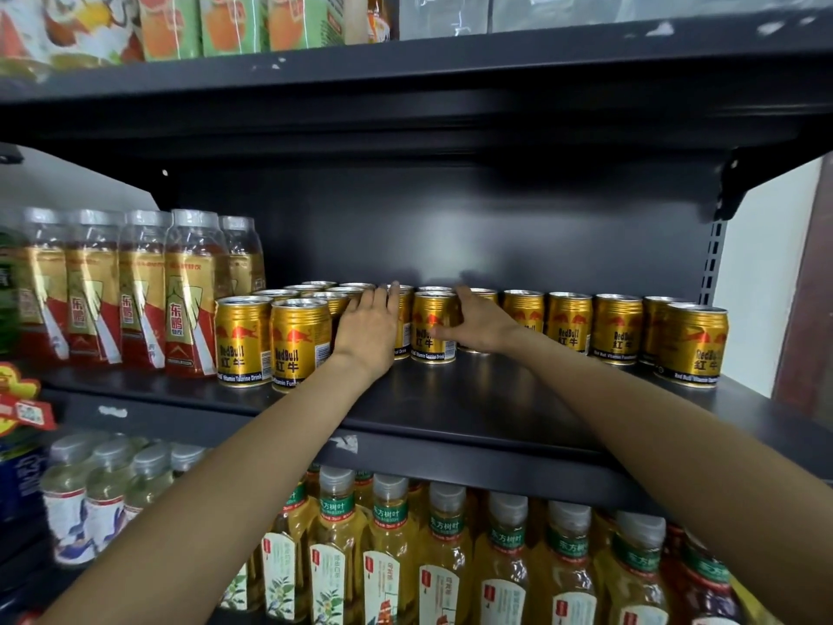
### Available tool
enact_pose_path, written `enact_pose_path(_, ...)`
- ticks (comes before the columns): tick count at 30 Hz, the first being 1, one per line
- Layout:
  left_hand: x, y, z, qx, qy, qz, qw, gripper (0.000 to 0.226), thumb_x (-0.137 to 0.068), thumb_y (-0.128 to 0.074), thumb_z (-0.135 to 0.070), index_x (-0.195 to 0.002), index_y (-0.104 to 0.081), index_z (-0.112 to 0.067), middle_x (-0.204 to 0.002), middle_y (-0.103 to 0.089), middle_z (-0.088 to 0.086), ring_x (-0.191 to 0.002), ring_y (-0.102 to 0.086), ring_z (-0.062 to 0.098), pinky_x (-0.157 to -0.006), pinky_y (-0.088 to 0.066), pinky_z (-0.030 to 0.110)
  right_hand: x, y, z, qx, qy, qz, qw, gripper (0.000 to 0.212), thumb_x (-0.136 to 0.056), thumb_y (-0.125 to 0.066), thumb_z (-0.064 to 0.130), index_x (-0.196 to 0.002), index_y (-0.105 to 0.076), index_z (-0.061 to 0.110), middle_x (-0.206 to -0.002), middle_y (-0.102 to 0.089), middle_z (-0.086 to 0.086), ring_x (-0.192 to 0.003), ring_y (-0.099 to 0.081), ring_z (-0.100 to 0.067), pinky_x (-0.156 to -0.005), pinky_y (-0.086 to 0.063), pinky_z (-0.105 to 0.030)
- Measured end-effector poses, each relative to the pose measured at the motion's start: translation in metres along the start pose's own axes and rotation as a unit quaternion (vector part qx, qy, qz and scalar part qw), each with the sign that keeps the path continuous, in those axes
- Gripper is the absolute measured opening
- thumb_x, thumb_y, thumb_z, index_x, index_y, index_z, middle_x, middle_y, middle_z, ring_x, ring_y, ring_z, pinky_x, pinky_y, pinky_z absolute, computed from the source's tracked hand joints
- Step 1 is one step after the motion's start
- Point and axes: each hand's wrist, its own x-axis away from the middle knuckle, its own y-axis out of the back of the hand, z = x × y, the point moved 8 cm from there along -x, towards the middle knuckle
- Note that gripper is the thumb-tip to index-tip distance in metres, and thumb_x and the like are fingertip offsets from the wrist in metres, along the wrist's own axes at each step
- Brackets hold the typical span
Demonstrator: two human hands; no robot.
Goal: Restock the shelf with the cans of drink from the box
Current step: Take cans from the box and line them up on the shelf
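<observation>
**Gold cans on the dark middle shelf, both hands among them**

Gold-coloured cans (570,325) with red bull artwork stand upright along the dark metal shelf (473,399), well back from its front lip. At the left end they cluster several rows deep; toward the right they thin to a single line, the last can (692,345) standing a little forward of the rest, near the right edge.

Left hand (367,329): back of hand up, fingers extended and laid against a can in the cluster. That can is mostly hidden behind the hand, so I cannot tell whether the fingers are wrapped around it or only pressed to its side.

Right hand (480,324): reaches in just right of a front can (432,331), palm down, fingers curved over the top of a can behind it. Thumb side touches the front can. Whether this is a firm hold, cannot tell; the can under the palm is largely covered.

Both forearms are bare and stretch in from the lower corners.

Left of the cans, touching the cluster: a row of clear bottles (189,295) with gold-and-red labels. Shelf below: yellow tea bottles (392,557) with green neck bands, and pale bottles (108,484) to the left. Shelf above: orange and green cartons (230,22), blurred.

No box is in view.
</observation>
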Motion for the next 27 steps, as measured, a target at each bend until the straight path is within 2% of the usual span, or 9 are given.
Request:
enact_pose_path(2,0.004,0.009,-0.001,0.022,-0.008,0.012,1.0,0.078,-0.09,-0.054,-0.029,-0.148,-0.007,-0.004,-0.154,-0.018,0.014,-0.143,-0.016,0.028,-0.114,-0.02,0.036,0.011,0.007,0.005,0.016,0.015,-0.006,1.0,0.083,-0.087,-0.062,0.039,-0.148,-0.014,0.011,-0.154,-0.025,-0.011,-0.14,-0.027,-0.026,-0.11,-0.026,-0.032)
enact_pose_path(4,0.014,0.03,-0.002,0.075,-0.018,0.001,0.997,0.067,-0.092,-0.051,-0.033,-0.146,-0.021,-0.008,-0.151,-0.028,0.012,-0.14,-0.023,0.027,-0.111,-0.027,0.037,0.031,0.017,0.014,0.01,0.038,-0.025,0.999,0.077,-0.088,-0.059,0.038,-0.148,-0.017,0.014,-0.156,-0.02,-0.008,-0.143,-0.02,-0.024,-0.112,-0.022,-0.03)
enact_pose_path(7,0.051,0.077,-0.004,0.134,-0.051,-0.09,0.986,0.048,-0.091,-0.051,-0.03,-0.136,-0.044,-0.015,-0.132,-0.053,0.007,-0.124,-0.045,0.024,-0.094,-0.044,0.037,0.075,0.034,0.033,-0.016,0.101,-0.09,0.991,0.059,-0.089,-0.059,0.034,-0.141,-0.037,0.016,-0.145,-0.039,-0.008,-0.135,-0.034,-0.022,-0.106,-0.027,-0.026)
enact_pose_path(10,0.111,0.117,-0.003,0.198,-0.083,-0.217,0.952,0.029,-0.09,-0.053,-0.027,-0.116,-0.062,-0.018,-0.105,-0.069,0.0,-0.1,-0.06,0.019,-0.072,-0.048,0.026,0.133,0.042,0.05,-0.051,0.148,-0.177,0.972,0.042,-0.09,-0.058,0.03,-0.13,-0.05,0.02,-0.128,-0.055,-0.002,-0.12,-0.049,-0.016,-0.097,-0.039,-0.024)
enact_pose_path(16,0.207,0.116,0.012,0.336,-0.056,-0.373,0.863,0.021,-0.09,-0.053,-0.017,-0.09,-0.071,-0.007,-0.073,-0.068,-0.001,-0.065,-0.059,0.011,-0.058,-0.043,0.018,0.243,0.016,0.066,-0.117,0.166,-0.335,0.92,0.023,-0.092,-0.053,0.019,-0.111,-0.063,0.011,-0.099,-0.068,0.001,-0.09,-0.064,-0.012,-0.074,-0.055,-0.03)
enact_pose_path(19,0.241,0.094,0.01,0.386,-0.032,-0.331,0.86,0.021,-0.089,-0.051,-0.016,-0.091,-0.07,-0.006,-0.076,-0.068,-0.001,-0.071,-0.056,0.007,-0.066,-0.041,0.015,0.287,-0.019,0.063,-0.117,0.154,-0.347,0.918,0.02,-0.092,-0.053,0.017,-0.104,-0.067,0.008,-0.091,-0.07,0.001,-0.08,-0.064,-0.011,-0.068,-0.052,-0.024)
enact_pose_path(21,0.267,0.069,0.001,0.409,-0.029,-0.247,0.878,0.021,-0.088,-0.051,-0.018,-0.093,-0.069,-0.009,-0.08,-0.067,-0.005,-0.076,-0.054,0.001,-0.069,-0.039,0.011,0.313,-0.054,0.055,-0.122,0.141,-0.311,0.932,0.019,-0.091,-0.054,0.017,-0.102,-0.067,0.009,-0.092,-0.07,0.001,-0.081,-0.064,-0.008,-0.067,-0.052,-0.022)
enact_pose_path(23,0.299,0.032,-0.01,0.42,-0.01,-0.122,0.899,0.023,-0.087,-0.05,-0.028,-0.098,-0.067,-0.018,-0.085,-0.066,-0.013,-0.081,-0.053,-0.004,-0.07,-0.04,0.008,0.336,-0.096,0.042,-0.123,0.107,-0.238,0.958,0.019,-0.089,-0.056,0.02,-0.104,-0.066,0.013,-0.094,-0.07,0.002,-0.082,-0.065,-0.01,-0.065,-0.053,-0.024)
enact_pose_path(27,0.382,-0.047,-0.036,0.412,0.001,0.107,0.905,0.021,-0.087,-0.054,-0.034,-0.103,-0.064,-0.026,-0.091,-0.066,-0.017,-0.087,-0.059,0.003,-0.073,-0.049,0.023,0.385,-0.192,0.006,-0.096,0.003,-0.038,0.995,0.026,-0.084,-0.062,0.023,-0.109,-0.063,0.022,-0.091,-0.069,0.0,-0.074,-0.067,-0.02,-0.053,-0.051,-0.03)
